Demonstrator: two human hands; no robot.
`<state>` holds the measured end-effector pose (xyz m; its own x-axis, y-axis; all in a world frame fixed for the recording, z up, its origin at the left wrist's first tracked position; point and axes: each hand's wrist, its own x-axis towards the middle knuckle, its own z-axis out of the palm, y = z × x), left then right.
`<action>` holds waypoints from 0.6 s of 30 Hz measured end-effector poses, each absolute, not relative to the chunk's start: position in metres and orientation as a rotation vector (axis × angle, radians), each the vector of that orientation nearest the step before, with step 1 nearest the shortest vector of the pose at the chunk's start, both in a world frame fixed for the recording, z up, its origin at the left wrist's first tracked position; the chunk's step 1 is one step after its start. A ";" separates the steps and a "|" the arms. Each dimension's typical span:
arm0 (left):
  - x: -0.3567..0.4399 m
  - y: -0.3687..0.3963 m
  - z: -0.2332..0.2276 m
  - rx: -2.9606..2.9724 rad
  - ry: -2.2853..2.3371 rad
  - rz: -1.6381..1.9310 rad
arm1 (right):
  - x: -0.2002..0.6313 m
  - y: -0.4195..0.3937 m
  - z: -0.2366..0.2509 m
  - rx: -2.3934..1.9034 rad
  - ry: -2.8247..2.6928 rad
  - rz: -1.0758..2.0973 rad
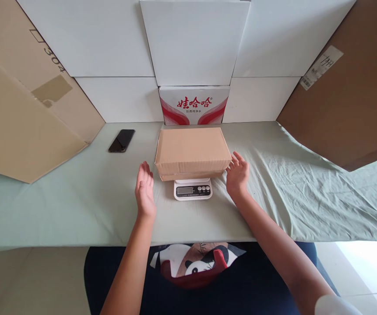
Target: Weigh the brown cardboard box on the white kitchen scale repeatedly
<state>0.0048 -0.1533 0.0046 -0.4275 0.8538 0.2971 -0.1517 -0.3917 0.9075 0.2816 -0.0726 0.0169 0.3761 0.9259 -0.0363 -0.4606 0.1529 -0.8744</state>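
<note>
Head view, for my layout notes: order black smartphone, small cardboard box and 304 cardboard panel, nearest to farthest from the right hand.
1. Small cardboard box: just left of the right hand.
2. Black smartphone: left, past the box.
3. 304 cardboard panel: far left.

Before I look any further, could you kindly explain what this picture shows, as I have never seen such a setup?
Of course. There is no machine here: a person works with two bare hands, and the single picture comes from a camera worn on their head, looking forward and down. On the pale green cloth sits a small white plastic scale, with a closed brown cardboard box resting on top. A flat black phone lies to the left. Neither hand grips anything: the open left hand is apart from the box, while the open right hand is beside its right end; whether its fingertips touch, I cannot tell.
</note>
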 end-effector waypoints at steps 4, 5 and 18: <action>0.005 -0.154 0.005 1.090 1.112 1.867 | 0.283 -0.071 0.014 -0.940 -0.589 1.091; 0.006 -0.154 0.005 1.100 1.111 1.860 | 0.283 -0.071 0.013 -0.937 -0.591 1.091; 0.009 -0.153 0.007 1.094 1.141 1.791 | 0.279 -0.074 0.020 -0.940 -0.678 1.109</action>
